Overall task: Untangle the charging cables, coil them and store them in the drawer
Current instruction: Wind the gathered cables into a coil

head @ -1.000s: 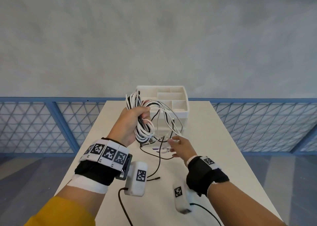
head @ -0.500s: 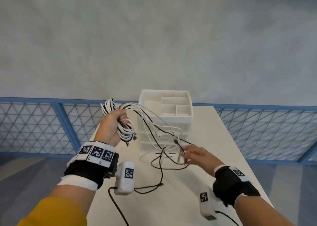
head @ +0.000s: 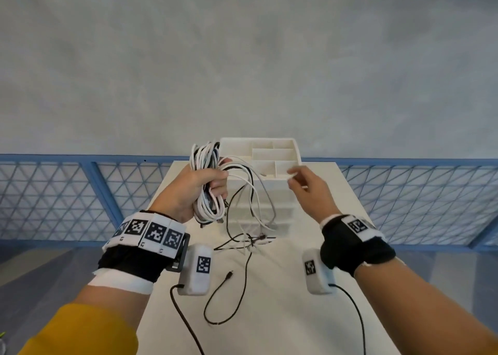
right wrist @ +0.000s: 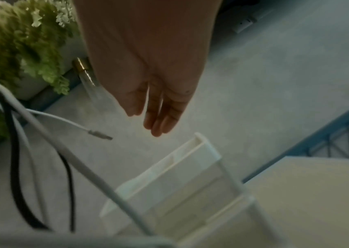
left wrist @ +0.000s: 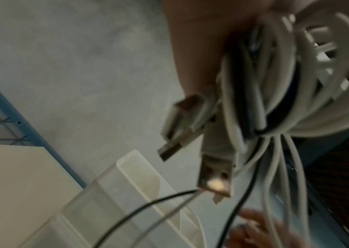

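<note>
My left hand [head: 213,185] grips a thick bundle of white and black charging cables [head: 207,171], held up in front of the white drawer unit [head: 285,193]. In the left wrist view the bundle [left wrist: 296,87] fills the upper right, with two USB plugs [left wrist: 216,174] sticking out below it. Several loose strands hang from the bundle to a small tangle [head: 253,238] on the table. One black cable [head: 229,303] lies looped on the table nearer me. My right hand [head: 296,178] hovers beside the unit's top tray with fingers [right wrist: 158,122] straight and empty; a white cable end [right wrist: 100,135] dangles just left of them.
The drawer unit stands at the far middle of the white table [head: 296,322]; its top is an open tray with compartments and its drawers look closed. A blue mesh railing [head: 54,193] runs behind the table. A green plant [right wrist: 20,43] shows in the right wrist view.
My right hand let go of the strands near the table and rose to the unit's top tray. My left hand swung the bundle back to the right, in front of the unit.
</note>
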Available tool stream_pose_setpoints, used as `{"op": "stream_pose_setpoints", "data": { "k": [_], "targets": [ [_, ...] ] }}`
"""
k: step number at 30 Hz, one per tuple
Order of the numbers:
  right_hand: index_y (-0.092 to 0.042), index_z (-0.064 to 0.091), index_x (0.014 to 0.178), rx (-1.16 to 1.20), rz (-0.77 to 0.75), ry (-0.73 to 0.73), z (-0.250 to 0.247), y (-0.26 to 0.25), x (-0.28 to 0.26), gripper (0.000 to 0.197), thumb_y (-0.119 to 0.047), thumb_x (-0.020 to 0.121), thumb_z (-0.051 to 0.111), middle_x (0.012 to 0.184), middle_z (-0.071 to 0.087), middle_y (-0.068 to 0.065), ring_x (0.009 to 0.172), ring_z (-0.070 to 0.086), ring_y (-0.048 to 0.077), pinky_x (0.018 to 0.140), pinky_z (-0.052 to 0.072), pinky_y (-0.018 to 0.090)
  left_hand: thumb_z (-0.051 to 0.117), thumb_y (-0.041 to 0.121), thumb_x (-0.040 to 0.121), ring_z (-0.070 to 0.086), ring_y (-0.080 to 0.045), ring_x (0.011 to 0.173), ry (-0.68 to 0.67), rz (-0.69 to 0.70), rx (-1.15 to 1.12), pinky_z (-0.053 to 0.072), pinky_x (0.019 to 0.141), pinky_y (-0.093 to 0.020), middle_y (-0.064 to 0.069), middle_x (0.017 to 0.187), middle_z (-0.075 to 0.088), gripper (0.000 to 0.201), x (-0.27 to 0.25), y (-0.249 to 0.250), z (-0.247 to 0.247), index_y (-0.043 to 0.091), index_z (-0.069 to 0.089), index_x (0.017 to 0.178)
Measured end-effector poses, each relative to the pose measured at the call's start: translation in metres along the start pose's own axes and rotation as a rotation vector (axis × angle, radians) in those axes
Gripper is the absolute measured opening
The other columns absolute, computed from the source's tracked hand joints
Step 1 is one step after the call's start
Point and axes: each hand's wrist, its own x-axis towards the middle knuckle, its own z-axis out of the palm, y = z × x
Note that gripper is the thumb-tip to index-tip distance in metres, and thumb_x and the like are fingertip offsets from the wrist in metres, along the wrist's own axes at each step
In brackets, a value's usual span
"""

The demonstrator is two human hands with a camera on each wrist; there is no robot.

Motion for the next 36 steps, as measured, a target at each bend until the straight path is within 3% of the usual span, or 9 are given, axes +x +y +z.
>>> {"op": "stream_pose_setpoints", "data": {
  "k": [3, 8, 15, 19, 24, 26, 28, 31, 36],
  "targets": [
    [-0.007, 0.060, 0.099, 0.122, 0.010, -0.171, 0.015, -0.012, 0.013, 0.013, -0.006, 0.090, 0.051, 0.091, 0.061, 0.006, 0.084, 0.059, 0.019, 0.078, 0.050, 0.024, 0.051, 0.005, 0.076, 0.034, -0.008, 0.039, -0.040, 0.042, 0.002, 0.043, 0.053, -0.024, 0.007, 0.044, 0.036, 0.023, -0.004, 0.005, 0.003, 0.020, 0.061, 0.062],
    [-0.017, 0.063, 0.086, -0.243, 0.275, -1.020, 0.041, 0.013, -0.010, 0.018, -0.007, 0.089, 0.049, 0.081, 0.065, 0.001, 0.064, 0.065, 0.005, 0.057, 0.050, 0.013, 0.051, 0.005, 0.075, 0.035, -0.008, 0.038, 0.066, 0.097, -0.028, 0.042, 0.052, -0.023, 0.008, 0.043, 0.037, 0.012, -0.007, 0.006, 0.001, 0.016, 0.056, 0.076],
    [-0.033, 0.068, 0.089, -0.188, 0.236, -1.255, 0.047, 0.027, -0.041, 0.026, -0.011, 0.080, 0.058, 0.063, 0.067, -0.021, 0.072, 0.058, 0.005, 0.073, 0.049, 0.022, 0.050, 0.006, 0.075, 0.036, -0.006, 0.036, 0.201, 0.139, -0.148, 0.041, 0.048, -0.020, 0.008, 0.042, 0.037, 0.016, -0.005, 0.002, -0.014, 0.018, 0.056, 0.065],
    [-0.035, 0.062, 0.071, -0.045, 0.301, -1.106, 0.051, 0.043, -0.051, 0.024, -0.017, 0.086, 0.058, 0.064, 0.062, -0.015, 0.064, 0.057, 0.006, 0.059, 0.046, 0.019, 0.047, 0.005, 0.079, 0.036, -0.005, 0.036, 0.218, 0.121, -0.180, 0.040, 0.050, -0.020, 0.009, 0.041, 0.036, 0.023, 0.001, -0.001, -0.015, 0.018, 0.045, 0.060],
    [-0.006, 0.049, 0.062, -0.122, 0.885, -0.385, 0.031, 0.119, -0.069, 0.032, -0.006, 0.093, 0.040, 0.037, 0.057, 0.003, 0.036, 0.056, 0.016, 0.039, 0.045, 0.021, 0.038, 0.002, 0.088, 0.034, -0.005, 0.035, 0.282, 0.166, -0.235, 0.039, 0.049, -0.018, 0.010, 0.040, 0.034, 0.034, 0.003, 0.007, -0.025, 0.018, 0.041, 0.058],
    [-0.001, 0.053, 0.063, -0.282, 0.996, -0.432, 0.018, 0.154, -0.083, 0.028, -0.009, 0.090, 0.049, 0.041, 0.062, 0.006, 0.056, 0.067, 0.022, 0.059, 0.054, 0.024, 0.037, 0.004, 0.089, 0.033, -0.004, 0.035, 0.287, 0.184, -0.242, 0.039, 0.050, -0.018, 0.011, 0.039, 0.035, 0.033, 0.004, 0.010, -0.029, 0.018, 0.040, 0.060],
    [-0.004, 0.058, 0.075, -0.539, 0.987, -0.651, 0.010, 0.162, -0.091, 0.015, -0.016, 0.086, 0.057, 0.081, 0.072, 0.008, 0.097, 0.068, 0.023, 0.086, 0.050, 0.024, 0.037, 0.004, 0.089, 0.034, -0.004, 0.036, 0.277, 0.178, -0.233, 0.037, 0.052, -0.019, 0.011, 0.039, 0.035, 0.032, 0.005, 0.010, -0.029, 0.019, 0.042, 0.060],
    [-0.007, 0.057, 0.086, -0.676, 0.896, -0.580, 0.006, 0.139, -0.085, 0.015, -0.017, 0.092, 0.047, 0.120, 0.064, 0.015, 0.116, 0.059, 0.028, 0.093, 0.046, 0.030, 0.042, 0.005, 0.085, 0.035, -0.005, 0.036, 0.251, 0.143, -0.193, 0.040, 0.052, -0.019, 0.009, 0.040, 0.034, 0.035, 0.007, 0.004, -0.022, 0.019, 0.042, 0.054],
    [-0.003, 0.059, 0.110, -0.472, 0.565, -0.248, 0.008, 0.102, -0.039, 0.025, -0.003, 0.087, 0.047, 0.117, 0.061, 0.019, 0.109, 0.056, 0.031, 0.091, 0.043, 0.030, 0.048, 0.007, 0.075, 0.036, -0.005, 0.036, 0.149, 0.109, -0.171, 0.039, 0.050, -0.020, 0.009, 0.041, 0.036, 0.015, 0.009, -0.004, -0.011, 0.018, 0.047, 0.064]
  ]
}}
